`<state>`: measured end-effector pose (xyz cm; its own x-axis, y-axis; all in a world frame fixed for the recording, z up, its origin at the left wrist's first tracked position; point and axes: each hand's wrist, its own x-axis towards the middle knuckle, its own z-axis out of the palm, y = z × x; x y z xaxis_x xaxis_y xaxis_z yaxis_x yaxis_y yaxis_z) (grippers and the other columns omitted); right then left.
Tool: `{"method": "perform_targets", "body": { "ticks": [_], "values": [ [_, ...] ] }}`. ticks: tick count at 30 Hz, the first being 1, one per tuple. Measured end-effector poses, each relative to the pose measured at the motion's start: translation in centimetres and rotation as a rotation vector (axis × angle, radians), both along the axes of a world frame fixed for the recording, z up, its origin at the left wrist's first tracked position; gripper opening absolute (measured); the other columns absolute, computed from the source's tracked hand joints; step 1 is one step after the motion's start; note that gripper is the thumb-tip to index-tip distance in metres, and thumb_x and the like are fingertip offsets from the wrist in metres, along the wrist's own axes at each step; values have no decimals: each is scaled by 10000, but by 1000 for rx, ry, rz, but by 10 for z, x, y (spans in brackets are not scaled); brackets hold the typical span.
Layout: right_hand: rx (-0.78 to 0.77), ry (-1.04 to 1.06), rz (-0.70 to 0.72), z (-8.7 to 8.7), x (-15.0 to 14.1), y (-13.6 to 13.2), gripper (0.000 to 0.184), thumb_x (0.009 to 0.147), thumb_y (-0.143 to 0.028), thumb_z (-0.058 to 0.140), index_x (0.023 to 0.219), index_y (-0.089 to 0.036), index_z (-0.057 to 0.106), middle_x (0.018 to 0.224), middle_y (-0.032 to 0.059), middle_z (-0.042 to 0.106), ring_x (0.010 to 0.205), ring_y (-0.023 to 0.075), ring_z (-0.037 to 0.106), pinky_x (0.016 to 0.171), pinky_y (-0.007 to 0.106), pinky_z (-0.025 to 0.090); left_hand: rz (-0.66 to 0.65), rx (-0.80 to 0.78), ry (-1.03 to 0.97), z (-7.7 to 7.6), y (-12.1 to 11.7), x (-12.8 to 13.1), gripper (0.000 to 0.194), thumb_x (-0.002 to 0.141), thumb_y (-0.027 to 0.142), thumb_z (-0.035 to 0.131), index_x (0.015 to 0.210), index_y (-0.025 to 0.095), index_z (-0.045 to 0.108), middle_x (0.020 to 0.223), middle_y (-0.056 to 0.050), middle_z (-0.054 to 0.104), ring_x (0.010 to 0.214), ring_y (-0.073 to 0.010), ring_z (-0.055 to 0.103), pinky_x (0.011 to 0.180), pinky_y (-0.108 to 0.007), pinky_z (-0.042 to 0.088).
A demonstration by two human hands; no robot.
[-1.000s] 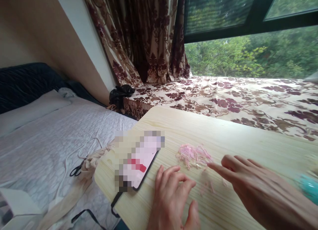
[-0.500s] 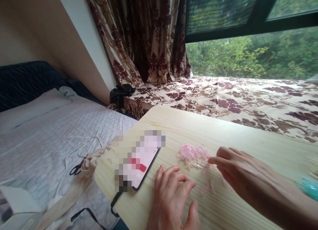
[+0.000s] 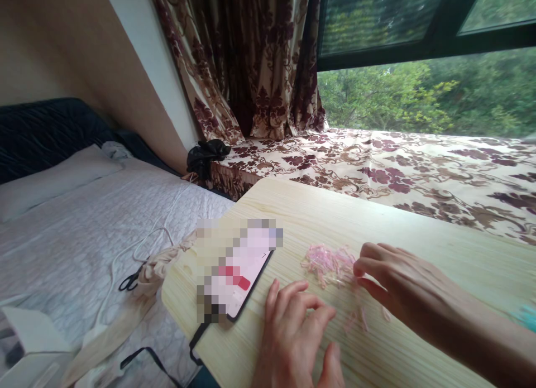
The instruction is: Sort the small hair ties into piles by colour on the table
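Note:
A small pile of thin, pink, partly see-through strands [image 3: 329, 260] lies on the light wooden table [image 3: 301, 204]. My right hand [image 3: 389, 273] is at the pile's right edge with thumb and fingertips drawn together; what lies between the tips is too small and blurred to make out. A few loose pink strands [image 3: 360, 318] are scattered below it, nearer to me. Palm down, my left hand [image 3: 293, 326] rests on the table left of these strands, fingers spread and holding nothing. Just beyond its left side lies a phone [image 3: 247, 287] with a lit screen, partly pixelated.
To the left is a bed [image 3: 104, 209] with a white cable, scissors [image 3: 129, 281] and a beige cloth [image 3: 157, 268] on it. A white box [image 3: 33, 335] stands at lower left. Something turquoise [image 3: 525, 316] shows at the right edge. Behind the table runs a flower-patterned ledge [image 3: 377, 170].
My right hand has shifted slightly at the pile's edge, its fingertips changing position. My left hand stays nearly in place. The whole view has moved a little.

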<state>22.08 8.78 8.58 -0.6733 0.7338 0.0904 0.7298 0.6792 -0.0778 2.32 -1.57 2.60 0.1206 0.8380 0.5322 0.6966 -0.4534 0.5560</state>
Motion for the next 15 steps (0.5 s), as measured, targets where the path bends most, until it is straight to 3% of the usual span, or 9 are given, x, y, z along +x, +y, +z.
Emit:
{"method": "perform_targets", "body": {
  "ticks": [5, 10, 15],
  "values": [
    [29, 20, 22, -3, 0, 0, 299, 899, -74, 456, 658, -202, 578, 663, 25, 552, 593, 154, 494, 559, 274, 330, 1, 25, 28, -1, 0, 0, 449, 730, 52, 544, 1132, 242, 611, 1026, -49, 696, 1175, -291, 610, 1118, -593, 380],
    [64, 69, 48, -4, 4, -2, 350, 932, -97, 369, 631, -215, 502, 649, 29, 529, 571, 150, 484, 545, 277, 358, -10, 27, 33, -3, 2, -2, 429, 748, 69, 535, 1139, 233, 599, 1032, -59, 691, 1181, -299, 605, 1120, -601, 363],
    [86, 214, 47, 4, 13, -11, 319, 917, -118, 366, 668, -229, 532, 614, 20, 550, 516, 146, 508, 494, 269, 389, -77, 54, 94, -3, 3, -6, 446, 742, 73, 553, 1159, 229, 587, 1048, -59, 694, 1172, -296, 613, 1097, -583, 401]
  ]
}}
